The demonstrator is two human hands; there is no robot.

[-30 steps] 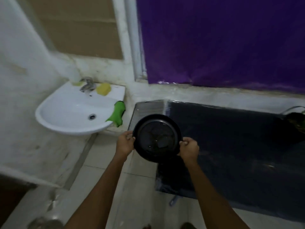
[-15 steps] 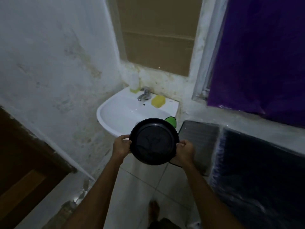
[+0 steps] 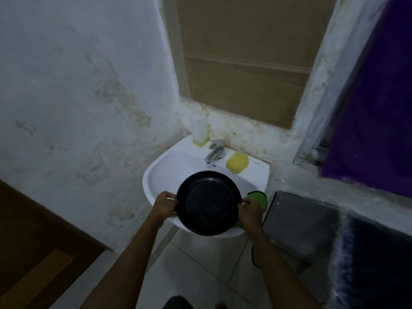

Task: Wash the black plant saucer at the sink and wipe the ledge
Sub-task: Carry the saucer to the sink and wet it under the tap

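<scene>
while the black saucer [image 3: 209, 202] hangs over the white sink [image 3: 153, 175], left hand [image 3: 165, 204] and right hand [image 3: 250, 212] each clasp its rim.

The black saucer [image 3: 209, 202] covers the centre and front of the sink [image 3: 156, 175] basin; the drain cannot be seen. The right hand [image 3: 249, 211] hides most of the green cloth [image 3: 258, 197]. The purple curtain [image 3: 374, 121] is cut off at the right frame edge. Print on the sink's rear ledge, right of the yellow sponge [image 3: 237, 162], is too small to read. The white bottle [image 3: 200, 130] is dim, its label indistinct.
</scene>
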